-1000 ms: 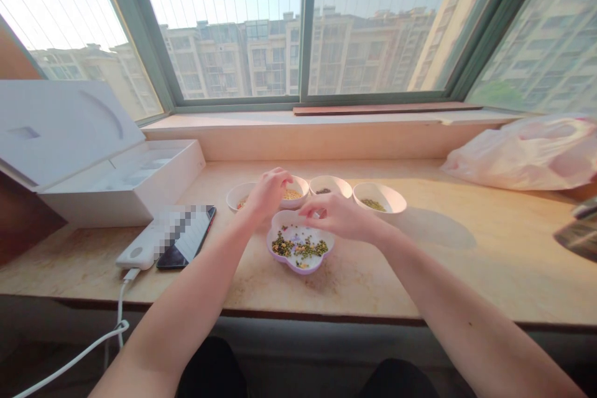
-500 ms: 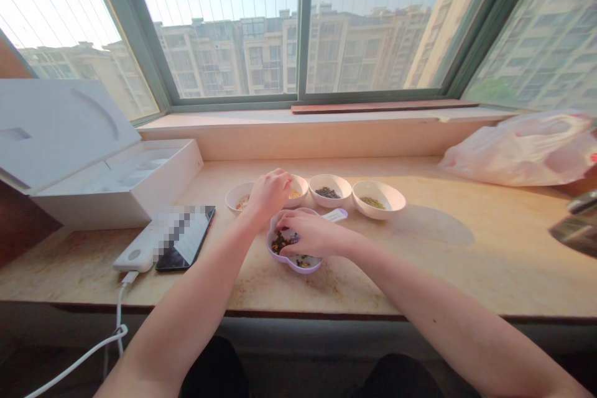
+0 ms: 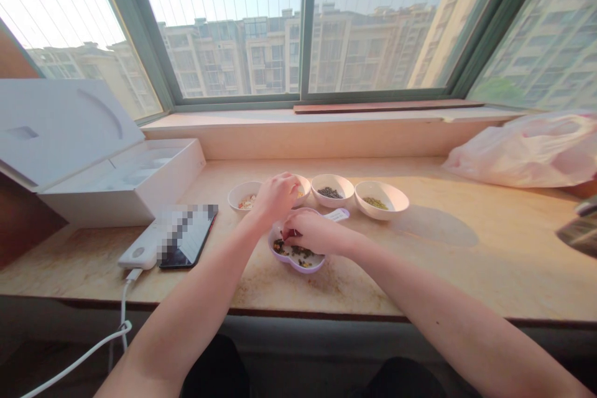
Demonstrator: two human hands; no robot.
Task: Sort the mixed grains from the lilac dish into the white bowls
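Far left: a white box [image 3: 140, 189] sits open, lid up, on the stone sill [image 3: 466, 267].
Beside it: a power bank [image 3: 140, 250] and a phone [image 3: 189, 241] lie side by side, and a white cable [image 3: 88, 353] hangs off the edge.
Back row: a small bowl [image 3: 243, 196] of pale grains.
Left hand [image 3: 276, 196]: fingers curled close over a second bowl [image 3: 305, 185]; whether they hold a grain cannot be told.
Lilac dish [image 3: 298, 261]: front centre, holding mixed beans.
Right hand [image 3: 311, 231]: fingertips bunched down among those beans; any catch is hidden.
Right of the hands: a bowl of dark beans [image 3: 332, 190], then a bowl of green beans [image 3: 381, 199].
Far right: a plastic bag [image 3: 527, 149].
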